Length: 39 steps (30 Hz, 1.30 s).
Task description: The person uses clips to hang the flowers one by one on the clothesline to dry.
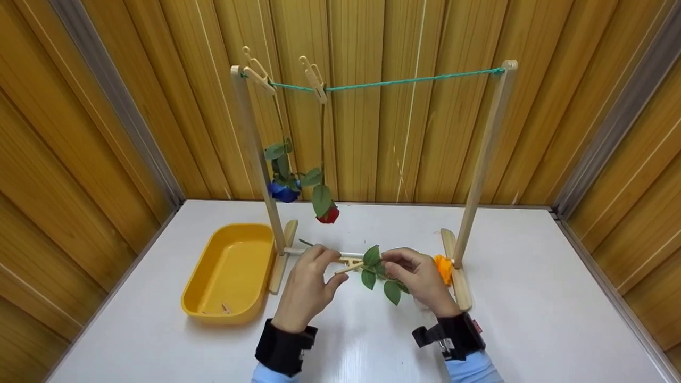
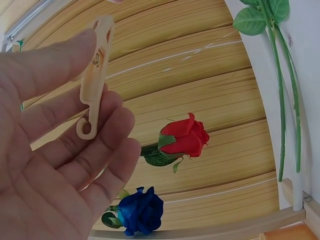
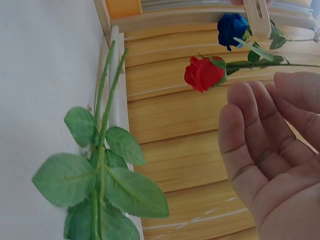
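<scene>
Wood-plank walls (image 1: 356, 143) back a white tabletop (image 1: 537, 298) w/ a wooden rack on it: left post (image 1: 255, 143), right post (image 1: 484, 159), teal cord (image 1: 393, 82) tied btwn the tops, white bar (image 3: 116, 100) low down.

L hand (image 1: 311, 287) is closed to a pinch, thumb vs. fingers, w/ a light wooden clothespin (image 2: 93, 92) in its grip. Pin's over the table, in front of the bar, nr the middle of the rack; its hooked end pts toward the palm side. R hand (image 1: 420, 276) is half open, fingers loosely bent, nothing seen in its palm; its fingertips are right by the green leaves (image 3: 134, 192), contact unclear. Leafy stems (image 3: 106, 117) lie approx. parallel on the table, alongside the bar. Orange flower (image 1: 443, 268) sits just beyond the R hand, at the foot of the right post, partly hidden.

On the cord, toward its left end, 2 more pins: one (image 1: 259, 80) w/ a blue rose (image 1: 286, 192), the other (image 1: 318, 90) w/ a red rose (image 1: 328, 215), both hanging heads down. Yellow tray (image 1: 239, 271) is left of the rack, few small bits inside, too small to ID. Black straps (image 1: 284, 348) on both wrists, lt. blue sleeves (image 1: 274, 375) below.
</scene>
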Available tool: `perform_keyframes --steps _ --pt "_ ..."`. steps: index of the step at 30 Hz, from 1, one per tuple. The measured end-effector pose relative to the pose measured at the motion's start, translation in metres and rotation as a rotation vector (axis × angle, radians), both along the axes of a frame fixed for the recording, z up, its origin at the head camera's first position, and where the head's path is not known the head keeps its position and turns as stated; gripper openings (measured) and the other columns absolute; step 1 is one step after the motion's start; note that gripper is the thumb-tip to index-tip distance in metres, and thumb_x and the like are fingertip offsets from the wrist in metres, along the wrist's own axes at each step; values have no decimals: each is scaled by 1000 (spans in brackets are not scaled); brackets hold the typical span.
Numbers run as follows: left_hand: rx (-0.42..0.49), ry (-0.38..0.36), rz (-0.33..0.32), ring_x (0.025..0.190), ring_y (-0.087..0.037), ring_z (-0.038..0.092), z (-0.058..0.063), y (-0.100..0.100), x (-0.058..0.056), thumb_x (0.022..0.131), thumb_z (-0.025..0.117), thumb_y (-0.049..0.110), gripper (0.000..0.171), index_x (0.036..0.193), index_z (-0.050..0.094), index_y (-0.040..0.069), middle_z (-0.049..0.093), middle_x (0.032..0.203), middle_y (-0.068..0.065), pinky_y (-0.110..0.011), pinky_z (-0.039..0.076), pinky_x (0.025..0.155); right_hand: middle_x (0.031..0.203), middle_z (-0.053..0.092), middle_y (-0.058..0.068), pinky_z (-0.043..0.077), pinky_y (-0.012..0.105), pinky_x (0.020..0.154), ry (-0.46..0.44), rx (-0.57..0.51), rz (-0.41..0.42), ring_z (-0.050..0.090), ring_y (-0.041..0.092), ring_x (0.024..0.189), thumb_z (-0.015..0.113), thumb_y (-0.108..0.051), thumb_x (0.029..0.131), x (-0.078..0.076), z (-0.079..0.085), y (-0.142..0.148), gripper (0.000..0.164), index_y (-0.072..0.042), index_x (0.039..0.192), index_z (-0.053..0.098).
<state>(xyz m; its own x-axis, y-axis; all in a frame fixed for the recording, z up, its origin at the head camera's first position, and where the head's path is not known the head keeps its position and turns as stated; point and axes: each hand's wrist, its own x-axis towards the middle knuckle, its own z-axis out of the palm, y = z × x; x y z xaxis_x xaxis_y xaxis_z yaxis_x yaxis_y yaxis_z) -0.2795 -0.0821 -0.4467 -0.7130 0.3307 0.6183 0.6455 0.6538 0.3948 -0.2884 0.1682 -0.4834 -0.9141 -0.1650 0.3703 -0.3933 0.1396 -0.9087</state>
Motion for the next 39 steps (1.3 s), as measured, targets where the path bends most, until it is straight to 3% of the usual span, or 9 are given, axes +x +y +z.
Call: perform_keyframes --steps 6,16,21,27,33,39 --pt "4 11 0 86 -19 61 1 -1 -1 81 90 15 32 106 72 7 63 97 -5 -34 56 79 106 73 20 55 18 84 10 55 -92 68 13 93 69 0 96 -1 0 7 14 2 109 74" --pt "19 20 16 86 -18 62 2 -3 0 80 90 14 32 106 72 7 63 95 -5 -31 57 77 90 68 0 53 23 72 131 397 -130 62 12 79 74 -1 92 -10 -10 -2 8 -8 94 76" --pt "26 17 14 87 -18 62 3 -4 0 81 89 13 31 106 72 6 64 96 -7 -31 57 79 88 67 1 54 30 73 111 589 -161 59 14 79 74 1 90 -18 -13 -15 8 -4 95 76" --pt "33 18 18 87 -19 63 2 -4 0 81 89 11 31 106 72 5 64 96 -8 -32 58 80 91 67 10 55 44 77 59 740 -155 61 22 83 72 6 87 -27 -20 -31 10 2 96 75" --pt "18 17 30 87 -20 62 2 -4 0 81 89 13 31 106 72 4 62 95 -6 -31 58 80 84 64 8 52 42 69 59 834 -162 57 22 76 73 7 85 -34 -30 -39 9 -1 87 71" --pt "14 23 42 87 -18 61 2 -4 0 81 90 13 31 106 73 4 63 96 -8 -32 57 80 79 66 11 54 45 67 100 866 -203 61 26 74 70 13 81 -41 -38 -43 16 -3 81 69"
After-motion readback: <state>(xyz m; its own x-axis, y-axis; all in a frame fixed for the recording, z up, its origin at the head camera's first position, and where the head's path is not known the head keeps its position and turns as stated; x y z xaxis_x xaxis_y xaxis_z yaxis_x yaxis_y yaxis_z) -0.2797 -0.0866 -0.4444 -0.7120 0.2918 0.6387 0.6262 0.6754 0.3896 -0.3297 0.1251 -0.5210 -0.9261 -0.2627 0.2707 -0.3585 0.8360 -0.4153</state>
